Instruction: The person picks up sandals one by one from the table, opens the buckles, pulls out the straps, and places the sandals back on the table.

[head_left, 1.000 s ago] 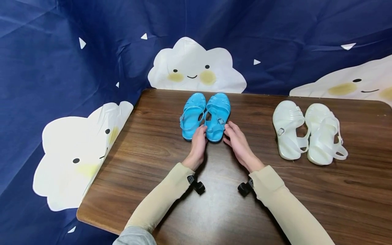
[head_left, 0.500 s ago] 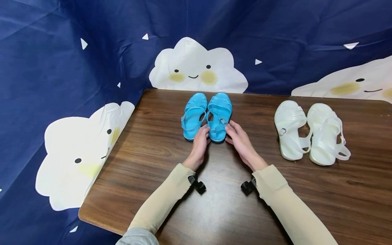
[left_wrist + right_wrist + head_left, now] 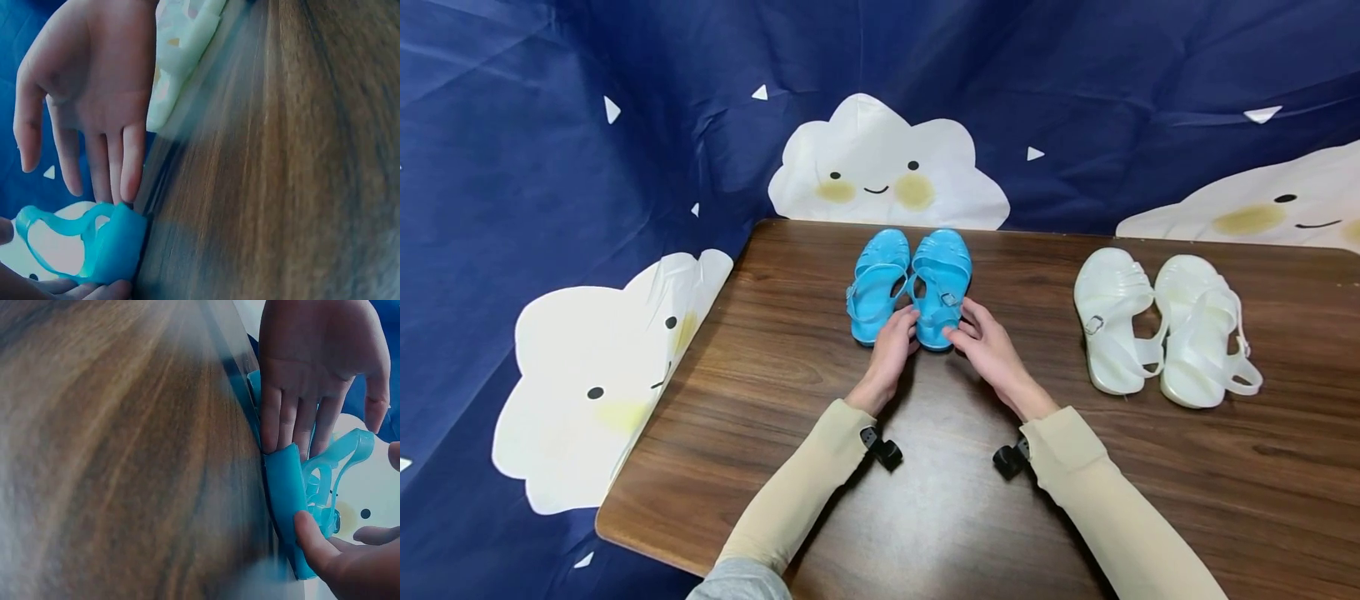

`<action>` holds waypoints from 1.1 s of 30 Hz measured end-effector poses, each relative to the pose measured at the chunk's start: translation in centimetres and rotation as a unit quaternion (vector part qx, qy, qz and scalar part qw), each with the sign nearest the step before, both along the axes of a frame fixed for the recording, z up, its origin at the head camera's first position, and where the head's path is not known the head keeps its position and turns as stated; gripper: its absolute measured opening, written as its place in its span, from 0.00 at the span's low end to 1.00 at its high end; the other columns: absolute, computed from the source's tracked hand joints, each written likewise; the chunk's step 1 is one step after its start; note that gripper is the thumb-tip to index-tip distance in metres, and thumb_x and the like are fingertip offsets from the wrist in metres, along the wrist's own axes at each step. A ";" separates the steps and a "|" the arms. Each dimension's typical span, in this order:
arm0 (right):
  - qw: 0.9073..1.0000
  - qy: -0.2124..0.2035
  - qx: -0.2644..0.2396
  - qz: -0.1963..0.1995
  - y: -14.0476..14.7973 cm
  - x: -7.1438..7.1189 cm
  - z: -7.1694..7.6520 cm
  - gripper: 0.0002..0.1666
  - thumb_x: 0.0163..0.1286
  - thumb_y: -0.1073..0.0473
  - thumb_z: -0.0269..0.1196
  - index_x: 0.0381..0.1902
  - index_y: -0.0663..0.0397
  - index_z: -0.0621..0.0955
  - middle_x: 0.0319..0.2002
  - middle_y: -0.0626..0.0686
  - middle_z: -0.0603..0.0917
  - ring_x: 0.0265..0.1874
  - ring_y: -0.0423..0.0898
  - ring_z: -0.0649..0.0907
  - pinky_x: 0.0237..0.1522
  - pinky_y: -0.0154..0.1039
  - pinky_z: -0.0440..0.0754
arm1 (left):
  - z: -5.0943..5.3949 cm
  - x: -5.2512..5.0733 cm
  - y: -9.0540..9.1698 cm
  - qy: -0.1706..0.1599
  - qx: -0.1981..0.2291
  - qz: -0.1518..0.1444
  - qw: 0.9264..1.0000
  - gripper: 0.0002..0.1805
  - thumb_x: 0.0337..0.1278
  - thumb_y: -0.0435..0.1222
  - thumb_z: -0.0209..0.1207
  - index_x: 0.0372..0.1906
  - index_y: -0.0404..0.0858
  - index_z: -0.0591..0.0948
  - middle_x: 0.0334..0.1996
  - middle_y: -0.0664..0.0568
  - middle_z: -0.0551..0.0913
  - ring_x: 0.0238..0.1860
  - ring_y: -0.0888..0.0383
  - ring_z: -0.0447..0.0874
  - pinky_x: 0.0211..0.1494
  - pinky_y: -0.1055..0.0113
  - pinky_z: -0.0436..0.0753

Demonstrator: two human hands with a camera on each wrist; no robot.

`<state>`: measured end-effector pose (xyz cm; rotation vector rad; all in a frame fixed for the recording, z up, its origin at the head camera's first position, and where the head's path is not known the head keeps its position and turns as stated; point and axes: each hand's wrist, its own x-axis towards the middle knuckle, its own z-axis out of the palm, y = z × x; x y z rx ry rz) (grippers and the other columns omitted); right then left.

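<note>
Two blue jelly sandals (image 3: 880, 287) stand side by side near the table's back edge, toes away from me. My left hand (image 3: 891, 346) reaches between their heels, fingers along the inner side of the right blue sandal (image 3: 936, 333). On its outer side is my right hand (image 3: 992, 350), thumb by the heel. Straight fingers and an open palm show on the left hand (image 3: 319, 369) in the right wrist view. Likewise, the right hand (image 3: 103, 87) has extended fingers in the left wrist view. Neither hand wraps around the sandal, and its sole stays on the table.
A pair of whitish jelly sandals (image 3: 1112, 325) stands to the right on the brown wooden table (image 3: 760, 400). Behind the table hangs a blue cloth (image 3: 1060, 83) printed with smiling clouds. The table's left edge slopes down beside it.
My right hand has shifted slightly, its thumb now lower by the sandal's heel. The left hand and both pairs stay nearly in place; the whole view has drifted a little.
</note>
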<state>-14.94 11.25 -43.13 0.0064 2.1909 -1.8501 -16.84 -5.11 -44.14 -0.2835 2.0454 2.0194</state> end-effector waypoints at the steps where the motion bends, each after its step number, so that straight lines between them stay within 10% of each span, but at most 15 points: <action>1: 1.000 0.002 0.004 0.001 0.1 0.1 0.0 0.44 0.72 0.51 0.56 0.77 0.52 0.48 0.77 0.56 0.53 0.73 0.55 0.61 0.70 0.53 0.64 | 0.0 0.0 0.0 0.002 -0.003 -0.003 1.000 0.28 0.68 0.48 0.48 0.69 0.41 0.68 0.68 0.47 0.69 0.67 0.51 0.70 0.67 0.56 0.73; 33: 0.997 0.003 0.061 -0.054 2.2 2.5 0.2 0.40 0.71 0.52 0.58 0.74 0.57 0.55 0.69 0.61 0.67 0.59 0.56 0.79 0.52 0.46 0.82 | 0.1 1.8 0.7 0.012 -0.026 -0.053 0.998 0.23 0.61 0.42 0.59 0.58 0.36 0.74 0.51 0.44 0.83 0.47 0.55 0.82 0.50 0.56 0.84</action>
